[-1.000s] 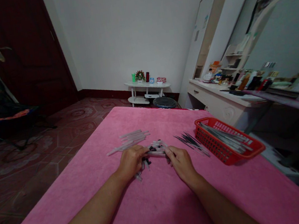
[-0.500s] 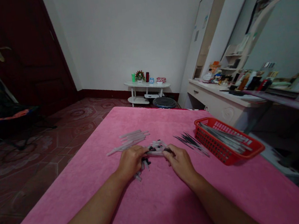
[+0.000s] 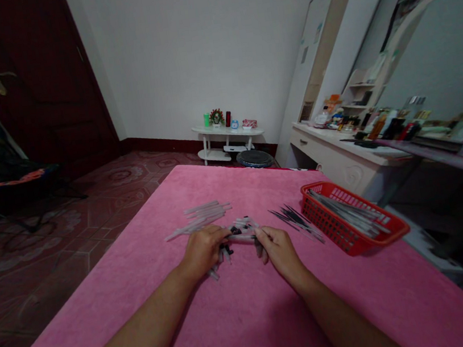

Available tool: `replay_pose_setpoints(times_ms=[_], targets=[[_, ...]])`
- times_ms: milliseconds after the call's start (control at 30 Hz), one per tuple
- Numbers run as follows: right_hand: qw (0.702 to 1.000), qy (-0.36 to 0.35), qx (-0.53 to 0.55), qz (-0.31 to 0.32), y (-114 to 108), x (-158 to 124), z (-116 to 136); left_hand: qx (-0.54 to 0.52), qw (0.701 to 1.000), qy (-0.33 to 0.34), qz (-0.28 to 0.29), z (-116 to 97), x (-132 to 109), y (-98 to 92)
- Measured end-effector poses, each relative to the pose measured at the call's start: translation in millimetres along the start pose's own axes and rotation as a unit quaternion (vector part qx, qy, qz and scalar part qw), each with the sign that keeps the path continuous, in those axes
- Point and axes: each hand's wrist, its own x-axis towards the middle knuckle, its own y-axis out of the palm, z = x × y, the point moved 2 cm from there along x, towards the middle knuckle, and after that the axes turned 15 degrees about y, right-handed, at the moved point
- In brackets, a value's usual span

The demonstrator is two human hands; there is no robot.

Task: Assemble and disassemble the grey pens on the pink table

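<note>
My left hand (image 3: 202, 250) and my right hand (image 3: 279, 252) rest close together on a pink cloth (image 3: 252, 320), fingers curled. Between them they hold a slim pale pen part (image 3: 240, 236), one end in each hand. Under the hands lies a small heap of pale and black pen pieces (image 3: 242, 228). A row of pale tubes (image 3: 203, 215) lies just beyond my left hand. Thin black refills (image 3: 291, 216) lie fanned out beyond my right hand.
A red plastic basket (image 3: 353, 222) with several finished pens stands at the right of the cloth. Beyond it is a white dressing table (image 3: 341, 155) crowded with bottles. A small white side table (image 3: 229, 138) stands by the far wall; a dark door (image 3: 29, 81) is at left.
My right hand has shifted slightly left, closer to my left hand, along the pale part. Everything else stays put.
</note>
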Motion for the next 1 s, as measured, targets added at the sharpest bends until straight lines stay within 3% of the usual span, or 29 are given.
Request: replay_pose_setpoints(times_ms=[167, 333, 400, 500, 600, 700, 833, 933, 1000], targets=[[1.000, -0.011, -0.024, -0.013, 2.5, -0.6, -1.7, -0.001, 1.000, 0.009, 0.002, -1.3, 0.6, -0.5], [0.998, 0.023, -0.058, -0.023, -2.2, 1.1, -1.8, -0.022, 1.000, 0.005, -0.005, 0.0, -0.7, 1.6], [0.996, 0.033, -0.074, -0.026, -10.6, 4.7, 0.5, -0.045, 0.998, -0.021, -0.042, 3.5, -2.1, 2.2], [0.988, 0.038, -0.149, -0.023, -29.9, 10.3, 6.3, -0.087, 0.982, -0.086, -0.142, 9.9, -3.9, 0.5], [0.955, 0.043, -0.293, -0.007, -50.8, 10.4, 13.8, -0.141, 0.952, -0.137, -0.234, 14.2, -3.7, -3.7], [0.911, 0.075, -0.402, 0.053, -65.2, 3.1, 21.5, -0.178, 0.923, -0.160, -0.301, 15.9, -2.1, -8.7], [0.873, 0.106, -0.464, 0.101, -71.1, -8.7, 29.5, -0.261, 0.870, -0.237, -0.346, 17.5, -1.1, -7.7], [0.871, 0.106, -0.471, 0.086, -66.4, -10.6, 29.4, -0.386, 0.800, -0.283, -0.361, 17.0, -0.3, -0.7], [0.907, 0.085, -0.402, 0.088, -57.6, -8.4, 27.1, -0.453, 0.756, -0.290, -0.373, 15.3, 0.5, 3.3]])
